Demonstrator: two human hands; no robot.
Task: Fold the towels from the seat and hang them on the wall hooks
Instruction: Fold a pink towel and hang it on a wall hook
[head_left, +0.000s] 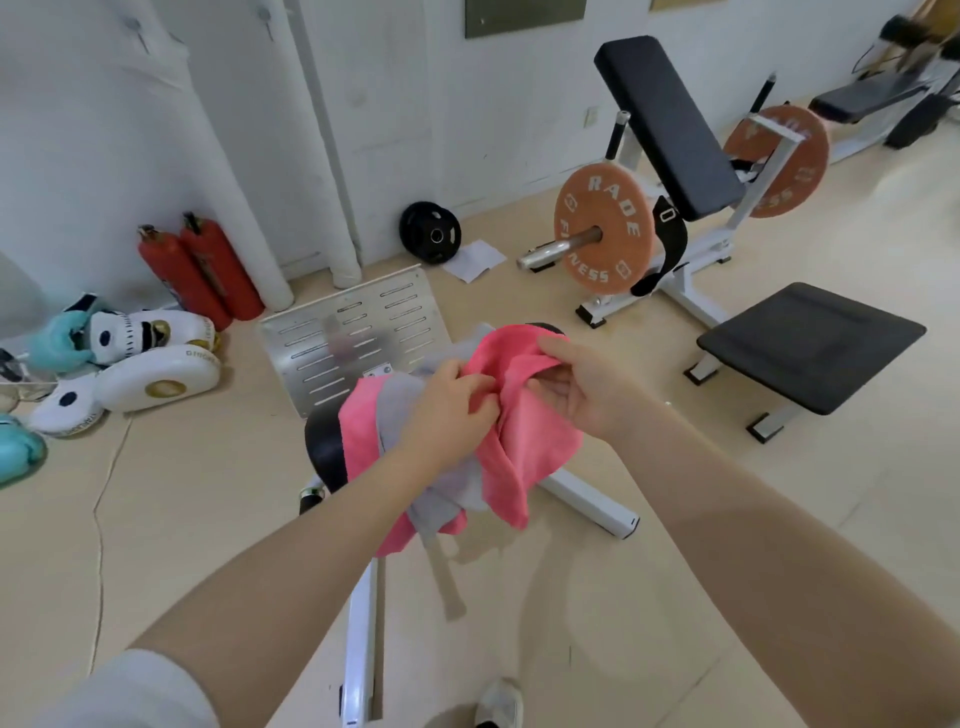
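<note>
A pink towel (530, 441) is lifted above the black round seat (324, 449) of a white-framed machine. My left hand (447, 405) pinches a fold of it near its middle. My right hand (582, 384) grips its upper edge, thumb over the cloth. A grey towel (405, 400) lies crumpled on the seat under my left hand, one end hanging toward the floor. A second pink towel (358, 431) lies beneath the grey one. Two wall hooks (137, 31) show high on the left wall.
A slotted metal footplate (353, 332) stands behind the seat. Two red fire extinguishers (202, 270) and white boxing pads (156, 374) line the left wall. A plate-loaded machine with orange weight plates (602, 228) and a black pad (810, 343) fill the right.
</note>
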